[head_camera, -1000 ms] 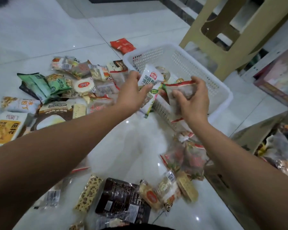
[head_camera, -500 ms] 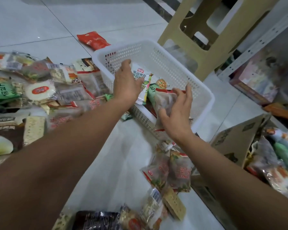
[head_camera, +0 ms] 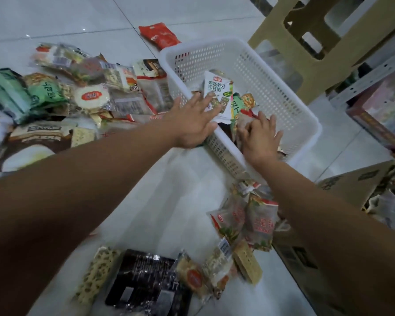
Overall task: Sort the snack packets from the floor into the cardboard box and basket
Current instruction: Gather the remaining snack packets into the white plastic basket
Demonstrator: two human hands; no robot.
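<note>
fingers (head_camera: 204, 103) flat on white "海苔脆" packet (head_camera: 217, 86)

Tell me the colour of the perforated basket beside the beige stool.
The basket is white plastic, its walls pierced with rows of small holes; the head view shows it clearly.
</note>
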